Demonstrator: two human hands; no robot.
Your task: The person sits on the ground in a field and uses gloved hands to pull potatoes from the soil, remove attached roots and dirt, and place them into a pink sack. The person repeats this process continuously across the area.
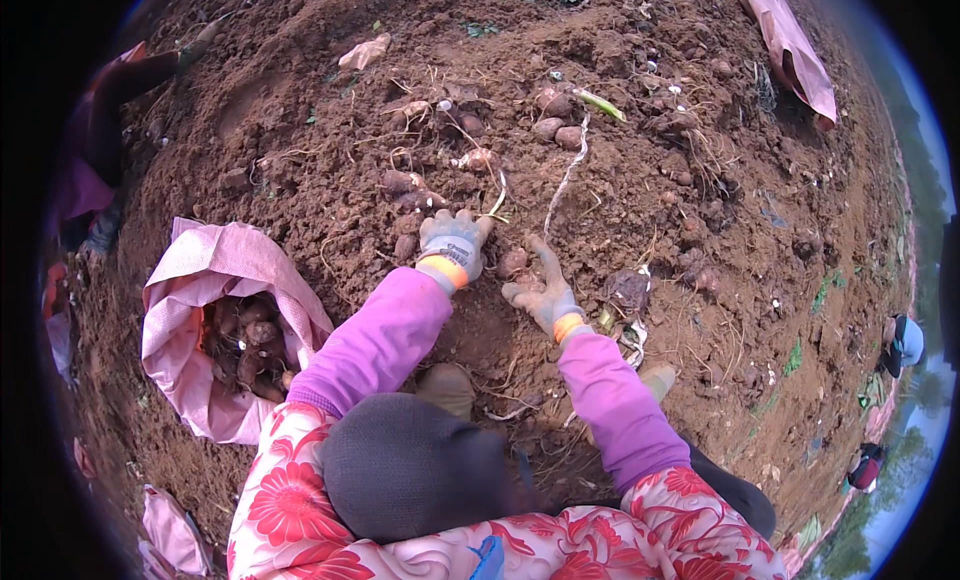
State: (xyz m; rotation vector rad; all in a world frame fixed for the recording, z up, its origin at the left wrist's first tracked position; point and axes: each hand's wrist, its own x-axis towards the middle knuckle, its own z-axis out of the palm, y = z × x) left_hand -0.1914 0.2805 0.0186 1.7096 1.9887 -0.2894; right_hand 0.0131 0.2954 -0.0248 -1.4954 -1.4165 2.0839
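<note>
My left hand [453, 246], in a soil-stained grey glove with an orange cuff, rests knuckles up on loose soil. Its fingertips are hidden, so what lies under them cannot be told. Beside it on the left is a brown tuber [406, 245], probably taro. My right hand [547, 293], gloved alike, has its thumb and forefinger spread next to a round tuber [513, 263] on the ground. Both purple sleeves reach forward from my body. To the left, a pink woven sack [225, 254] stands with its mouth rolled back, and brown tubers [259, 340] fill its opening.
More tubers [550, 128] and dry roots lie scattered ahead on lumpy brown soil. A cut green stalk [600, 104] is among them. Another pink sack [795, 55] lies far right. One person [105, 130] bends at the left rim; others [904, 344] are at the far right.
</note>
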